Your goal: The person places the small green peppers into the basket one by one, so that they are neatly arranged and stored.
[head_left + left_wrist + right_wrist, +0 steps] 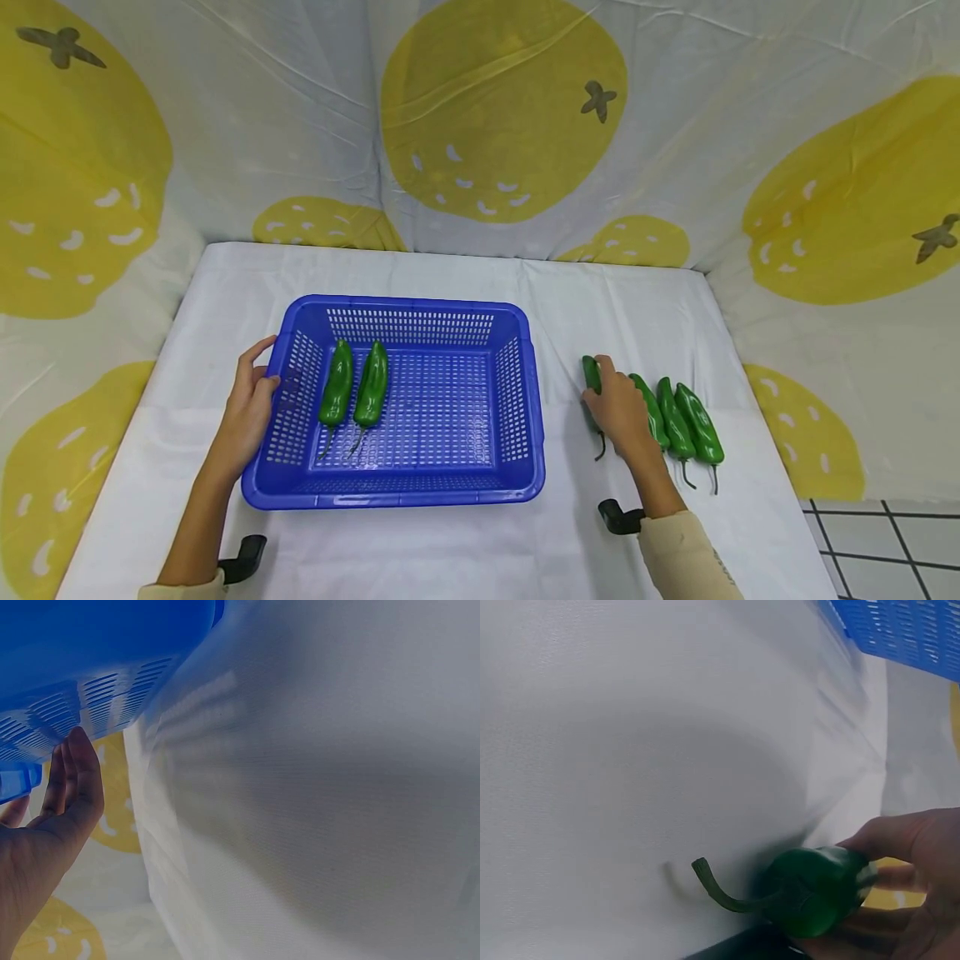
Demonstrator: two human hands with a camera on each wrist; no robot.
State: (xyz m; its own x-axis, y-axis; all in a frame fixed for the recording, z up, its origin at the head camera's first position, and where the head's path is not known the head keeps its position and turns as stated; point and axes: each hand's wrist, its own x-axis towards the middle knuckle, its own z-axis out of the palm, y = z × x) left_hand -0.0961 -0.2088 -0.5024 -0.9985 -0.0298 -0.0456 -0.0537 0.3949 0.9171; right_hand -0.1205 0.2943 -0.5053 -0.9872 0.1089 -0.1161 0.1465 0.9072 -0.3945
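A blue plastic basket (405, 501) stands on the white cloth, with two green chili peppers (337, 385) lying side by side at its left end. My left hand (250, 400) touches the basket's left side, its fingers fairly straight; in the left wrist view the fingertips (78, 739) meet the slotted outer wall under the rim. To the right of the basket, my right hand (618, 407) pinches another green chili pepper (810, 892) between thumb and fingers, its curved stem pointing away from the palm. Three more peppers (697, 425) lie beside that hand, the nearest partly hidden by it.
White cloth (480, 550) covers the table. A curtain with yellow fruit prints (502, 108) hangs behind and at both sides. Tiled floor (885, 533) shows at the lower right. Black wrist mounts (243, 560) are on both arms.
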